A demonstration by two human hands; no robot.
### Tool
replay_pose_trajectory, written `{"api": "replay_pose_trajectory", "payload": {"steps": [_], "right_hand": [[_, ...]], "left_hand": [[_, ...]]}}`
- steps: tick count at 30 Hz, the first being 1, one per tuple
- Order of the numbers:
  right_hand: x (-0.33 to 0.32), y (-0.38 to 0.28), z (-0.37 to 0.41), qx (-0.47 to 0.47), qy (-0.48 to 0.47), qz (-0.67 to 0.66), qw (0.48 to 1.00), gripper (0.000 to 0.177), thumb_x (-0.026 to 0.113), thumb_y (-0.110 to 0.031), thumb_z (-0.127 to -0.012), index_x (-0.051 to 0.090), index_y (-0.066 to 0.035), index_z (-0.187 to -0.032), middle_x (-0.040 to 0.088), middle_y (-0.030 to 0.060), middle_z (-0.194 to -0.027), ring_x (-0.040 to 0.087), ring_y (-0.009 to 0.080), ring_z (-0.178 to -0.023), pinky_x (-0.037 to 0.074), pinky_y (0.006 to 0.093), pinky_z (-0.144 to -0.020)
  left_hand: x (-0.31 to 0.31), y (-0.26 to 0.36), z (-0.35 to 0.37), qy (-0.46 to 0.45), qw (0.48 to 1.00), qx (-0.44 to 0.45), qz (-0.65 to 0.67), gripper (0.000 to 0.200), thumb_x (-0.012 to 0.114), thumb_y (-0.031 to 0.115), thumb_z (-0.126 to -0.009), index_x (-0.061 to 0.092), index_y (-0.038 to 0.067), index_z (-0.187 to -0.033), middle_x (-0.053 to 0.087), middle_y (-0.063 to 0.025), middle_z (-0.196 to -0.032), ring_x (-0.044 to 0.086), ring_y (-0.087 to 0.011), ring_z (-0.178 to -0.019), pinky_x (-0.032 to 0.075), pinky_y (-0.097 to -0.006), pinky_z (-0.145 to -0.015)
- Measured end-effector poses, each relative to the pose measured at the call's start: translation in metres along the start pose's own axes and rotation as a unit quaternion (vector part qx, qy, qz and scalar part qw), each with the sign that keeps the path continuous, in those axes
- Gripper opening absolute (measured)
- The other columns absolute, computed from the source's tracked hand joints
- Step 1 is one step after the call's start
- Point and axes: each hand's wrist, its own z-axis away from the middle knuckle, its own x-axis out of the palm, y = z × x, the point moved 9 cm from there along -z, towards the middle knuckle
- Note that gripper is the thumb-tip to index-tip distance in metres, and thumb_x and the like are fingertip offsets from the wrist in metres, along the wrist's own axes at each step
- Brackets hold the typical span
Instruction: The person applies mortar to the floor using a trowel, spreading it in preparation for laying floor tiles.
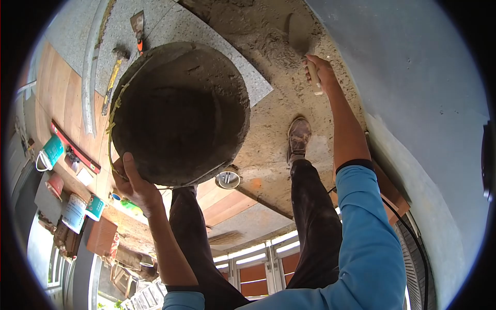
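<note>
**Mortar bucket gripped one-sidedly, with a trowel at the wet bed**

The mortar bucket (232, 88) lay in front of the person's body, its dark mouth facing the camera; whether its base was supported could not be told. The left hand (135, 186) was closed on its near-left rim, thumb uppermost. If this grip bore the load alone, the bucket could have tipped or slipped, fouling the terrazzo tile (204, 33) beyond it or nudging that tile's edge. To the right of the bucket and beyond, the right hand (324, 72) was wrapped around the handle of a trowel (299, 33); a careless angle could have gouged the mortar bed (258, 31) or scraped the painted wall (392, 72). Left of the bucket, close to its rim, lay a hammer (112, 80), and beyond it a scraper (138, 31); a sideways swing of the bucket could have struck either.
</note>
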Motion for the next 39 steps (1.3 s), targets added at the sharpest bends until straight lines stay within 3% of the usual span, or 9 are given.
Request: {"api": "replay_pose_trajectory", "payload": {"steps": [6,9,12,15,22,31,34,37,39], "right_hand": [[0.026,0.010,0.026,0.058,0.047,0.187,0.980,0.035,0.062,-0.037,-0.097,0.063,-0.006,-0.081,0.056,0.0031,-0.066,0.048,0.0130,-0.053,0.041,0.0304,-0.047],[0.025,0.020,0.026,-0.009,-0.041,0.271,0.962,0.032,0.059,-0.034,-0.098,0.064,-0.005,-0.087,0.056,0.0033,-0.067,0.050,0.0144,-0.055,0.043,0.0350,-0.051],[0.011,0.008,0.038,-0.021,0.027,0.378,0.925,0.031,0.057,-0.032,-0.100,0.065,-0.006,-0.083,0.055,0.0033,-0.065,0.050,0.0128,-0.054,0.043,0.0355,-0.052],[0.025,-0.031,0.026,-0.126,0.029,0.394,0.910,0.032,0.058,-0.033,-0.099,0.068,-0.007,-0.081,0.056,0.0052,-0.065,0.051,0.0127,-0.055,0.044,0.0369,-0.052],[0.134,-0.112,-0.016,-0.253,0.023,0.497,0.830,0.042,0.054,-0.042,-0.091,0.070,-0.004,-0.083,0.068,0.0190,-0.082,0.065,0.0365,-0.078,0.051,0.0469,-0.077],[0.208,-0.129,-0.025,-0.241,0.002,0.599,0.764,0.039,0.050,-0.031,-0.087,0.073,-0.001,-0.098,0.071,0.0230,-0.102,0.068,0.0387,-0.098,0.052,0.0478,-0.091],[0.210,-0.128,-0.021,-0.271,0.025,0.594,0.757,0.040,0.052,-0.036,-0.092,0.070,-0.001,-0.082,0.069,0.0222,-0.082,0.068,0.0377,-0.079,0.053,0.0493,-0.081],[0.206,-0.114,-0.011,-0.156,-0.008,0.614,0.774,0.040,0.049,-0.026,-0.087,0.071,0.003,-0.103,0.069,0.0255,-0.109,0.067,0.0412,-0.104,0.052,0.0479,-0.094],[0.203,-0.111,0.005,-0.163,0.000,0.622,0.766,0.039,0.048,-0.025,-0.088,0.071,0.003,-0.103,0.069,0.0254,-0.110,0.066,0.0413,-0.104,0.052,0.0481,-0.094]], "left_hand": [[-0.001,-0.002,0.001,0.000,1.000,-0.009,-0.011,0.029,0.066,0.027,-0.095,0.061,0.001,-0.086,0.055,0.0013,-0.071,0.047,-0.0072,-0.065,0.040,-0.0232,-0.060],[-0.002,-0.006,0.002,0.007,0.999,-0.033,0.019,0.028,0.066,0.028,-0.096,0.060,0.002,-0.088,0.055,0.0016,-0.073,0.048,-0.0071,-0.068,0.040,-0.0228,-0.062],[0.000,-0.006,0.000,-0.004,0.999,-0.032,0.031,0.027,0.066,0.027,-0.096,0.060,0.002,-0.088,0.054,0.0023,-0.074,0.048,-0.0070,-0.069,0.040,-0.0226,-0.063],[0.002,-0.003,0.000,-0.006,0.998,-0.038,0.040,0.025,0.065,0.026,-0.096,0.060,0.003,-0.087,0.053,0.0027,-0.073,0.047,-0.0067,-0.068,0.039,-0.0226,-0.062],[-0.001,-0.008,-0.004,-0.016,0.998,-0.047,0.046,0.023,0.064,0.024,-0.098,0.059,0.002,-0.091,0.056,0.0022,-0.075,0.047,-0.0059,-0.069,0.039,-0.0212,-0.064],[0.000,-0.008,-0.003,-0.006,0.996,-0.061,0.062,0.023,0.065,0.023,-0.098,0.059,0.001,-0.093,0.059,0.0006,-0.080,0.050,-0.0065,-0.073,0.041,-0.0209,-0.068],[0.000,-0.008,-0.003,0.003,0.996,-0.063,0.062,0.023,0.065,0.023,-0.098,0.059,0.001,-0.094,0.059,0.0005,-0.080,0.050,-0.0067,-0.072,0.041,-0.0209,-0.068],[-0.002,-0.012,-0.003,-0.007,0.995,-0.084,0.059,0.023,0.067,0.024,-0.095,0.059,0.003,-0.095,0.058,-0.0026,-0.084,0.056,-0.0115,-0.078,0.049,-0.0263,-0.073],[-0.001,-0.009,-0.004,-0.003,0.996,-0.068,0.057,0.023,0.066,0.024,-0.096,0.059,0.002,-0.093,0.058,-0.0002,-0.080,0.052,-0.0081,-0.074,0.043,-0.0227,-0.069]]}}
